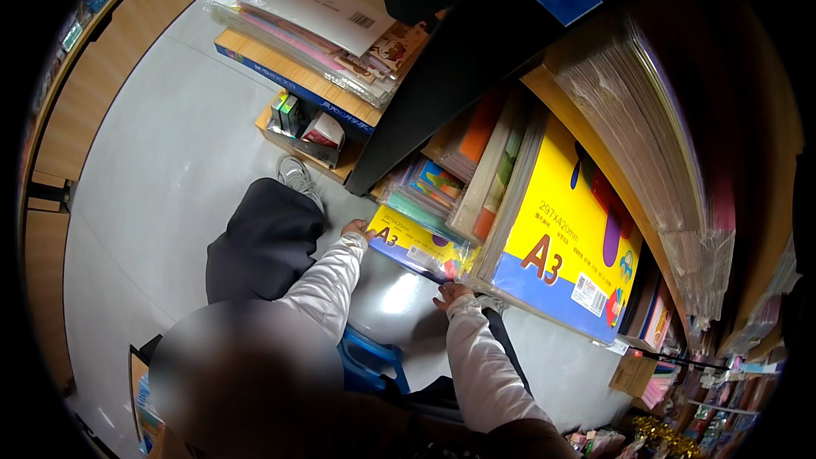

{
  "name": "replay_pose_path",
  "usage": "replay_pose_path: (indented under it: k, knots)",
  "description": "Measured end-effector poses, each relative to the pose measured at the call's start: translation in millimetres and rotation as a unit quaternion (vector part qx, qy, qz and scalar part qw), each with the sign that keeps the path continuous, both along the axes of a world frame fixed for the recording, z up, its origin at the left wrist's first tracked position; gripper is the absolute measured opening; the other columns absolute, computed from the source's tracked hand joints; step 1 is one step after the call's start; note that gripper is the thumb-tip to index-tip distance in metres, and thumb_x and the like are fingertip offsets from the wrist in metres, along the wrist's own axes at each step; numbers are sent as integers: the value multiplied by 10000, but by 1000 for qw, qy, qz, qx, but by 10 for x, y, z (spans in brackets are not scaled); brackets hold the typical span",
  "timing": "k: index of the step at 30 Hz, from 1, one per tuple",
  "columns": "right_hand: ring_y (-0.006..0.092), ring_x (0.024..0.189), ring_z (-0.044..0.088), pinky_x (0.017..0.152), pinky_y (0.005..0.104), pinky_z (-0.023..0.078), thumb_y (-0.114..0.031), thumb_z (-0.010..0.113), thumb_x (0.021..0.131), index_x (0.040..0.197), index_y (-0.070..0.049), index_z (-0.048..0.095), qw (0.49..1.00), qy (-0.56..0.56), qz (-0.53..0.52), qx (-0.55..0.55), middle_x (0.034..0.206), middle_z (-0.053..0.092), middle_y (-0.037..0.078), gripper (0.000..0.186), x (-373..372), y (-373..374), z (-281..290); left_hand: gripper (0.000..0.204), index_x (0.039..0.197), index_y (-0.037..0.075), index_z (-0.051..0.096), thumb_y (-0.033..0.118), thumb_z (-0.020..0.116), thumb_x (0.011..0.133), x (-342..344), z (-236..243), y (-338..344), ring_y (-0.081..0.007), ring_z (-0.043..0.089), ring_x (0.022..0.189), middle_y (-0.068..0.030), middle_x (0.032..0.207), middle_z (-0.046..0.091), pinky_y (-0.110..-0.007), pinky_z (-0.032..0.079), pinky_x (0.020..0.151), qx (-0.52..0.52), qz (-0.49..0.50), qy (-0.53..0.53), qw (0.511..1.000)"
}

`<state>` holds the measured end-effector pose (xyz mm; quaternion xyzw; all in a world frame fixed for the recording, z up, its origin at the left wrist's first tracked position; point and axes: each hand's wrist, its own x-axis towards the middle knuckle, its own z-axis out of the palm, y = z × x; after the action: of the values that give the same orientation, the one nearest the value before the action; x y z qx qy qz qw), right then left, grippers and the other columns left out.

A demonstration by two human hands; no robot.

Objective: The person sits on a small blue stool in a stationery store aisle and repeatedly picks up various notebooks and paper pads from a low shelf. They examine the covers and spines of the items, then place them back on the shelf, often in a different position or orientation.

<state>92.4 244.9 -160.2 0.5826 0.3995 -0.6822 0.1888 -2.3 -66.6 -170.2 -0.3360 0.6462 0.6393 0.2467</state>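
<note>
My left hand point(356, 230) grips the left end of a yellow-and-blue paper pack point(401, 238) in a low shelf stack. My right hand point(450, 296) is at that pack’s lower right edge, its fingers bent and apart, seemingly touching it without a clear grip. Just right of this pack, a larger yellow-and-blue pack point(557, 229) lies in plastic wrapping. Green, blue and orange packs point(463, 149) are stacked behind the smaller one.
A blue plastic stool point(378, 361) is below my arms. A black display support point(408, 93) rises beside wrapped paper stacks point(314, 8) and a small box of goods point(302, 132). Wooden cabinets point(110, 76) line the left; more shelved stock point(642, 102) fills the right.
</note>
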Motion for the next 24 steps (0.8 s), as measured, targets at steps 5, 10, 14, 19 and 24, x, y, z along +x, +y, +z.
replay_pose_path:
  k: [5,10,14,19,24]
  knots:
    - [179,770,480,834,596,252,63,468,669,963,-165,422,997,49,1,-62,757,472,22,375,-50,-350,101,327,1020,-8,509,89,605,724,20,-301,-198,-204,582,683,-112,914,583,-299,481,536,-85,-46,40,994]
    - [136,898,402,893,573,160,-129,388,760,1088,-197,386,983,113,-91,-111,887,436,6,335,76,-276,200,325,1018,-1,513,90,610,722,19,-158,-3,-202,585,688,-103,899,586,-300,485,553,-36,-13,3,999]
    - [169,1220,201,918,560,127,-353,275,835,1226,-152,289,984,93,-90,-119,1282,291,38,440,-67,-268,439,308,1010,-2,514,61,602,722,40,-28,11,-191,582,677,-99,899,584,-301,503,501,-32,-11,-3,999]
    - [207,1180,269,864,558,222,-330,359,831,1245,-188,297,995,58,-32,-69,1267,301,37,443,-10,-321,628,422,1097,8,448,92,595,710,-11,-67,-99,-208,586,709,-133,948,564,-310,505,526,14,-76,-41,996]
    - [192,1052,420,764,452,350,-164,496,754,1151,-226,440,949,-43,300,90,1132,443,26,405,-306,-668,968,610,1171,30,387,213,637,645,185,-682,-428,-265,574,818,-203,1029,520,-334,486,659,-264,-151,65,950]
